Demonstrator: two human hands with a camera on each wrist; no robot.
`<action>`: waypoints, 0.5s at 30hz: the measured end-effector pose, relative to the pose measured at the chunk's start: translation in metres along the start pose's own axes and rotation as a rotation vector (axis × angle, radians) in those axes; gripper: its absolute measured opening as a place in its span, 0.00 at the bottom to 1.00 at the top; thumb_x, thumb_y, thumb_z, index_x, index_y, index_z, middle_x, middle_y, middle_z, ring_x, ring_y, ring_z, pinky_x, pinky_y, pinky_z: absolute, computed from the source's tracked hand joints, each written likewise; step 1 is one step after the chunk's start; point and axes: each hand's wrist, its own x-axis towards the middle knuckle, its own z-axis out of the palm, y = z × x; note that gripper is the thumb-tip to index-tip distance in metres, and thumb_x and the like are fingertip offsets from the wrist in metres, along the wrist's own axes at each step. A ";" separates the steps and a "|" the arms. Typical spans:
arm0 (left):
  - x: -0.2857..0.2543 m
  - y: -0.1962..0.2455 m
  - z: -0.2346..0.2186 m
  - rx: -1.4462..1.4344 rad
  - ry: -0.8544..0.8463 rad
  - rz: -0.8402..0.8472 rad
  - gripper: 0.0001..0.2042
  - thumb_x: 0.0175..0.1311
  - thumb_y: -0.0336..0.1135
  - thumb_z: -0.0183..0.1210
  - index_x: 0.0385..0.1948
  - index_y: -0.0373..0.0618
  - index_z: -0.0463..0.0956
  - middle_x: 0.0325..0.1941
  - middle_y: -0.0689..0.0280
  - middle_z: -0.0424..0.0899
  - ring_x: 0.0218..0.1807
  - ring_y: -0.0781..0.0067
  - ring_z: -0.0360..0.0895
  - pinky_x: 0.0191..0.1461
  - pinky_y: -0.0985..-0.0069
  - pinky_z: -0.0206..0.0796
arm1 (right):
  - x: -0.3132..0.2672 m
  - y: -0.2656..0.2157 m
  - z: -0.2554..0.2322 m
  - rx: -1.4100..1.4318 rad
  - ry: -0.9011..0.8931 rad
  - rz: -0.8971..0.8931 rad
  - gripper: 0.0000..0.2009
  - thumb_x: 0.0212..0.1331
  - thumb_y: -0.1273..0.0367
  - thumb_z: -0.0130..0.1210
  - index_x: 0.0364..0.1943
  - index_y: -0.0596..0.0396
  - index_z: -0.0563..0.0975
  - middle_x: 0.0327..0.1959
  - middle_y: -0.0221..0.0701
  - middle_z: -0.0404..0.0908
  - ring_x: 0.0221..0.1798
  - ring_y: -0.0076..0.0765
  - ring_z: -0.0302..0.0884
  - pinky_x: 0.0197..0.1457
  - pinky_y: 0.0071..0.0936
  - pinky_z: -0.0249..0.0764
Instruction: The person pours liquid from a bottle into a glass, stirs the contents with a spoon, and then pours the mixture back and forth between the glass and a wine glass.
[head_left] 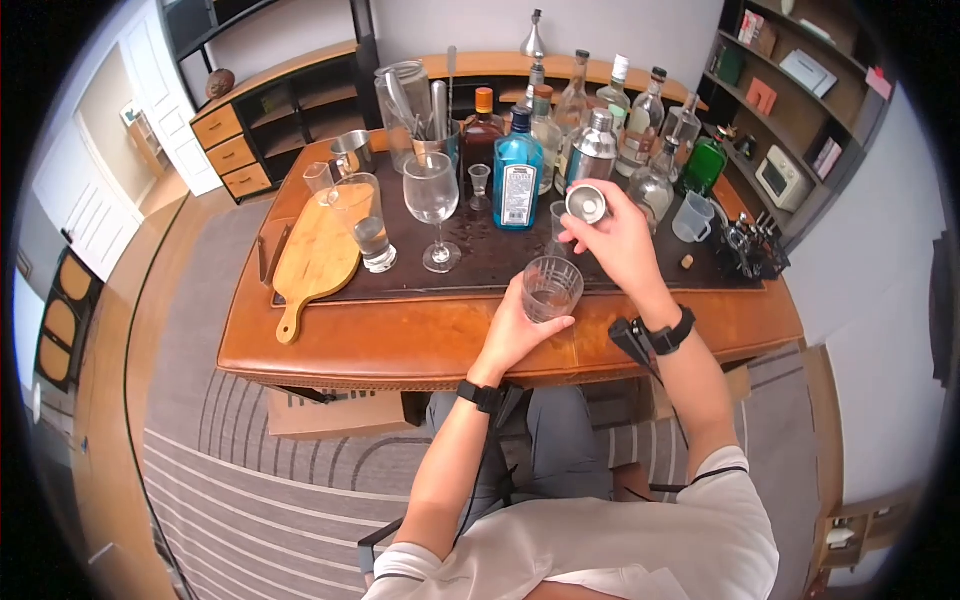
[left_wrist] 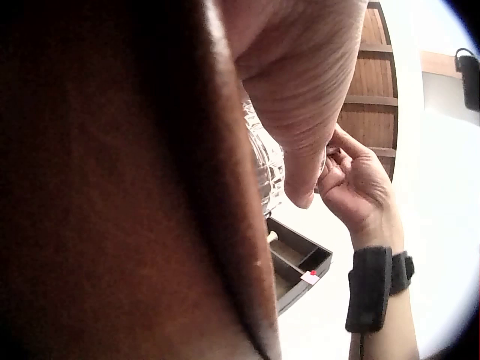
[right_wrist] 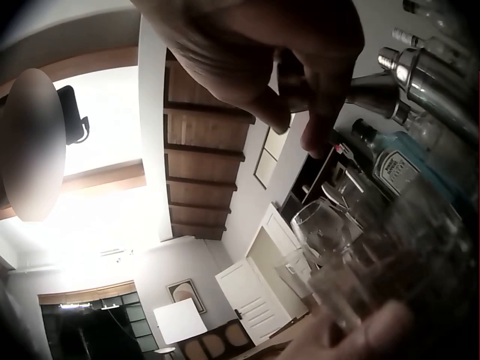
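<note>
Near the front edge of the desk, my left hand grips a cut-glass tumbler by its side, thumb along the front. Its patterned wall shows past the thumb in the left wrist view. My right hand pinches a small metal jigger above and right of the tumbler. From above, the jigger's round mouth faces the head camera; the right wrist view shows its tapered metal side beyond the fingers. Just behind stand a blue gin bottle and a metal cocktail shaker.
A stemmed wine glass, a tilted clear glass and a wooden paddle board occupy the left. Several bottles line the back. At right are a green bottle, a plastic measuring jug, a cork and a dark rack.
</note>
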 end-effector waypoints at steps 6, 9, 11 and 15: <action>-0.001 0.003 -0.002 0.036 0.021 0.017 0.44 0.46 0.38 0.77 0.65 0.34 0.58 0.62 0.52 0.72 0.65 0.63 0.70 0.68 0.68 0.62 | 0.067 0.012 0.015 -0.235 -0.101 0.098 0.27 0.59 0.57 0.65 0.53 0.64 0.72 0.32 0.30 0.81 0.23 0.18 0.72 0.26 0.18 0.68; -0.003 0.007 -0.002 0.028 0.030 0.019 0.44 0.47 0.38 0.76 0.65 0.34 0.58 0.63 0.52 0.71 0.66 0.63 0.68 0.69 0.68 0.60 | 0.086 0.030 0.028 -0.342 -0.269 0.094 0.23 0.57 0.59 0.67 0.47 0.65 0.75 0.30 0.30 0.82 0.25 0.19 0.74 0.26 0.20 0.69; -0.001 0.006 -0.003 -0.032 -0.012 0.031 0.45 0.47 0.38 0.76 0.65 0.34 0.57 0.64 0.52 0.70 0.67 0.62 0.67 0.70 0.68 0.59 | 0.094 0.042 0.034 -0.338 -0.334 0.167 0.25 0.53 0.61 0.70 0.47 0.66 0.74 0.27 0.33 0.82 0.24 0.23 0.77 0.27 0.21 0.73; -0.001 0.006 -0.005 0.002 -0.020 0.006 0.46 0.47 0.39 0.76 0.66 0.33 0.56 0.65 0.51 0.68 0.69 0.61 0.66 0.72 0.68 0.57 | 0.112 0.091 0.028 -0.608 -0.494 0.158 0.24 0.44 0.67 0.73 0.42 0.65 0.73 0.27 0.34 0.80 0.26 0.26 0.80 0.27 0.24 0.75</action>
